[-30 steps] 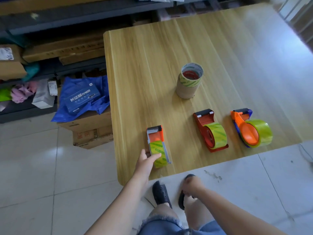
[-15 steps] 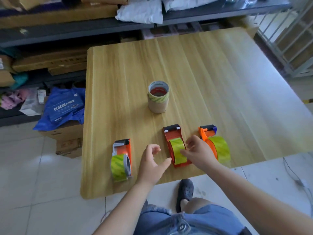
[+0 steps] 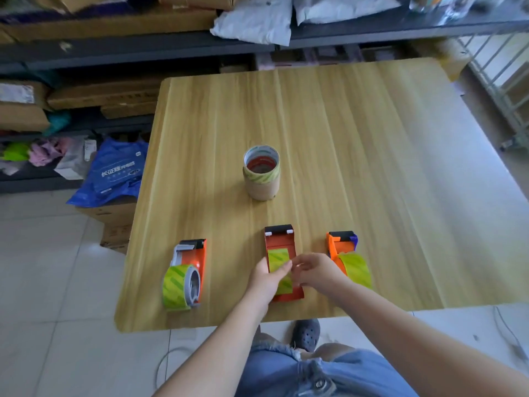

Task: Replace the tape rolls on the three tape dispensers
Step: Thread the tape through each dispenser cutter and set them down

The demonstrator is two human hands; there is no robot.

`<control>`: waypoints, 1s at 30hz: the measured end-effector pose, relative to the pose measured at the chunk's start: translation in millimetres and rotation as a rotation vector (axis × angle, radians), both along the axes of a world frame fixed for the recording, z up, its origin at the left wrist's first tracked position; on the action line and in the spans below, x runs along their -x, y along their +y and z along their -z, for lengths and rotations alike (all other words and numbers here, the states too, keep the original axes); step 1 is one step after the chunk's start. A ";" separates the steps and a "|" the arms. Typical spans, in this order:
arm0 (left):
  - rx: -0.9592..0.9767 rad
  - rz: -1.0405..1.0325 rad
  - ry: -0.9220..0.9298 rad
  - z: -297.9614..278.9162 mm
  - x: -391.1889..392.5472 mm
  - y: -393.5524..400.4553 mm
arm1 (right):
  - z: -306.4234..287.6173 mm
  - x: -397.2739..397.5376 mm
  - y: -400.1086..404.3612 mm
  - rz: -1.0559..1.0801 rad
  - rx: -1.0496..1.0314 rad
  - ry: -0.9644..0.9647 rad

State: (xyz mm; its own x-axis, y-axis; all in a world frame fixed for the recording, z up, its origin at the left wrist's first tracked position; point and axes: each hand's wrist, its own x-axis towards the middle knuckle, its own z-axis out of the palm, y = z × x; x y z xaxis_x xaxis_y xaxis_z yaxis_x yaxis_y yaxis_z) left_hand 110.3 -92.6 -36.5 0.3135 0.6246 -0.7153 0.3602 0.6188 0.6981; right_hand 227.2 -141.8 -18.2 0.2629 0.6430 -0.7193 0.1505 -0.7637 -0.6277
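Dispensers all carry green rolls; both hands pinch the roll on the middle dispenser. Spent cores stacked suggest near completion.

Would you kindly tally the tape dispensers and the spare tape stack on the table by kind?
Tape dispensers: 3 (left dispenser, middle dispenser, right dispenser)
Stacks of spare tape rolls: 1 (spare roll stack; how many rolls it holds I cannot tell)
Total: 4
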 end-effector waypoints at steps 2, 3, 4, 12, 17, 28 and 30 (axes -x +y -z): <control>-0.008 0.023 -0.031 -2.4 7.0 -0.9 | -5.5 -0.7 -1.7 0.011 -0.022 0.035; -0.010 0.033 -0.053 -4.0 10.4 -1.3 | -8.4 -0.1 -1.7 0.019 -0.043 0.036; -0.016 0.044 -0.082 -6.2 14.1 -2.0 | -11.3 1.2 -1.0 0.040 -0.070 0.037; -0.107 0.141 -0.199 -32.6 46.0 3.4 | -34.9 20.7 20.6 -0.025 -0.234 -0.120; -0.177 0.238 -0.215 -42.0 60.0 3.6 | -47.3 38.5 44.9 -0.202 -0.128 -0.122; -0.185 0.268 -0.223 -42.2 74.6 -1.9 | -49.3 42.0 54.6 -0.164 -0.055 -0.199; -0.168 0.275 -0.229 -42.9 76.4 -1.0 | -48.2 43.0 54.6 -0.163 -0.042 -0.195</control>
